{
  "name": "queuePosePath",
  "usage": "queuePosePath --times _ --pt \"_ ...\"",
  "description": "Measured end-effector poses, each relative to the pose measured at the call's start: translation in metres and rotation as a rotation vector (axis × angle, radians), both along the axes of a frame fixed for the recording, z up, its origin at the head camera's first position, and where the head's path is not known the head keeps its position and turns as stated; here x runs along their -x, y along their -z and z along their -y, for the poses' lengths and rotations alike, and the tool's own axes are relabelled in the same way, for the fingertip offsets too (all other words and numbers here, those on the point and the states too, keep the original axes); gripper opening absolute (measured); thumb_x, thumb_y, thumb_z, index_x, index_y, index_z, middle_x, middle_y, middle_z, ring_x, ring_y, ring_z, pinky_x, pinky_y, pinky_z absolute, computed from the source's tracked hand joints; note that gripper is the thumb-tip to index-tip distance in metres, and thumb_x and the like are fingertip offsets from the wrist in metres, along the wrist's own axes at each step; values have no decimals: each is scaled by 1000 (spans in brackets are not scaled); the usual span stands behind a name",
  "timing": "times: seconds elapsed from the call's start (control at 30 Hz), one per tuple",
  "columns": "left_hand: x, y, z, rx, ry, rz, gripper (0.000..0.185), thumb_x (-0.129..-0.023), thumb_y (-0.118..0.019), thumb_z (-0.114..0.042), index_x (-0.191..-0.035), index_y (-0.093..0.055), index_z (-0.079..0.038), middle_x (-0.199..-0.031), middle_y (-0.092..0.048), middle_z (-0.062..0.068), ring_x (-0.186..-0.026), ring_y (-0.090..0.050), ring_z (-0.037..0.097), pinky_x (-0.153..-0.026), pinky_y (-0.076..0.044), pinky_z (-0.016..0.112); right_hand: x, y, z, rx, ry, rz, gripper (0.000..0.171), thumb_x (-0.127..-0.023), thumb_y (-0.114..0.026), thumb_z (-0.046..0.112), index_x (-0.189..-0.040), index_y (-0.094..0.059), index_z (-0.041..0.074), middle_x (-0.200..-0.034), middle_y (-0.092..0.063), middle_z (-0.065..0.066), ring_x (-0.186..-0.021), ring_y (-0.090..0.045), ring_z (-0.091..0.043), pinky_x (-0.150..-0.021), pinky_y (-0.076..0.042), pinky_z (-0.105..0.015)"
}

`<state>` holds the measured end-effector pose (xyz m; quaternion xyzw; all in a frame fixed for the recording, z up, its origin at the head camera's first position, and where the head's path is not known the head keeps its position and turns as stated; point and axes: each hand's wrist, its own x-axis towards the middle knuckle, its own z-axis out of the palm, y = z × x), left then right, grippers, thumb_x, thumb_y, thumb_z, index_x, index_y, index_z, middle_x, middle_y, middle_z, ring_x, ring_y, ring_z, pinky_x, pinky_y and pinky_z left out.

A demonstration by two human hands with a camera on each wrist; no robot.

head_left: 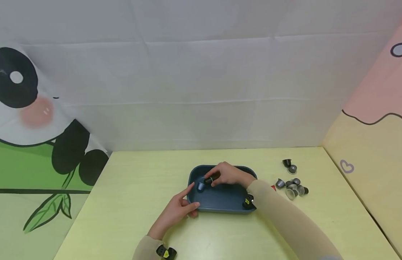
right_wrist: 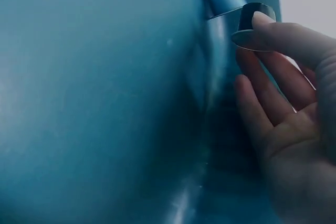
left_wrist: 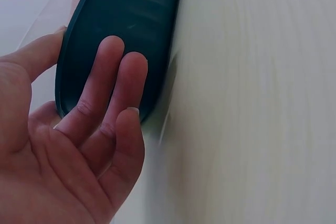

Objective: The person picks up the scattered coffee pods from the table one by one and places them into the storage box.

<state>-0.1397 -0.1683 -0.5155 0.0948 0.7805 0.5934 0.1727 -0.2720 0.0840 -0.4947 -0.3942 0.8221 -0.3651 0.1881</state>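
Note:
A dark capsule [right_wrist: 254, 18], like a coffee capsule, is pinched between thumb and fingers of my right hand [head_left: 231, 174], over the left part of the blue tray [head_left: 227, 202]. Just beside it, a blue-grey capsule [head_left: 200, 186] lies in the tray near its left end. My left hand [head_left: 179, 209] grips the tray's near left corner. In the left wrist view, fingers [left_wrist: 110, 51] lie against the tray's outer wall while the thumb is at the rim. The right sleeve and wrist camera cover the tray's right edge in the head view.
Several loose capsules [head_left: 292, 186] lie in a cluster on the table [head_left: 139, 173], right of the tray. Behind them sit a black capsule [head_left: 287, 162] and a grey capsule [head_left: 292, 169]. A red thing [head_left: 273, 187] shows partly past the right sleeve. Printed cloth walls enclose the table.

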Motion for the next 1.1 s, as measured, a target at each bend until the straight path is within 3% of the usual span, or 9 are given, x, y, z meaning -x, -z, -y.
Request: queuePosePath --times 0.43,0.77,1.1 --pt "0 1 2 -19 0 -7 78 -94 -72 -25 -159 -28 -17 -74 -71 14 -71 -72 31 -49 -37 24 2 7 3 -58 21 24 37 -84 -82 13 -120 -74 14 -110 -71 4 -84 -64 -6 -74 -52 -26" --pt "1 2 2 -9 16 -22 79 -94 -71 -28 -159 -28 -16 -73 -71 12 -71 -72 30 -49 -37 24 1 6 3 -29 37 57 37 -85 -81 14 -122 -73 14 -113 -70 5 -91 -64 -7 -79 -52 -28" --pt "2 3 2 -10 12 1 79 -94 -71 -27 -159 -27 -18 -74 -72 13 -72 -72 31 -49 -35 23 2 -1 0 39 38 140 39 -88 -78 15 -126 -70 11 -120 -69 2 -111 -65 -13 -89 -52 -30"
